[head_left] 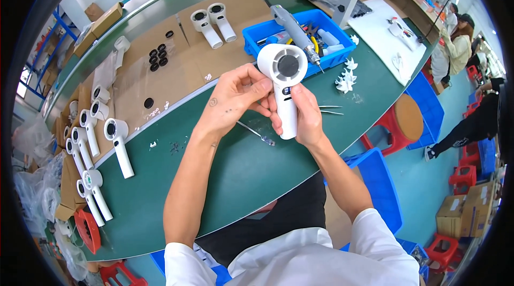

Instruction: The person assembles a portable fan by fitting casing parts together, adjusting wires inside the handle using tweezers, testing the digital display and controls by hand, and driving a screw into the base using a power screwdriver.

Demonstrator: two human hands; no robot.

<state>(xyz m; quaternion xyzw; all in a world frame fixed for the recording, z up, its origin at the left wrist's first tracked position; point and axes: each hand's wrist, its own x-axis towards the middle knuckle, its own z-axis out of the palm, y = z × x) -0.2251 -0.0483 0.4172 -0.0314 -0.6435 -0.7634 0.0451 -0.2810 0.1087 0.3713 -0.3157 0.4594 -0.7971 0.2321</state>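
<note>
A white handheld fan is held upright over the green table, its round head with a dark centre at the top. Around the handle, just under the head, my right hand is closed, the thumb beside the small dark button area. My left hand pinches at the left side of the fan where head and handle meet; its fingers are bent against it. Below the hands a screwdriver with a clear handle lies on the table. Tweezers rest to the right of the fan.
A blue bin of tools stands behind the fan, an electric screwdriver across it. White fan blades lie to the right. Several white fans stand at the left; black round caps sit on cardboard. A red stool is beyond the right edge.
</note>
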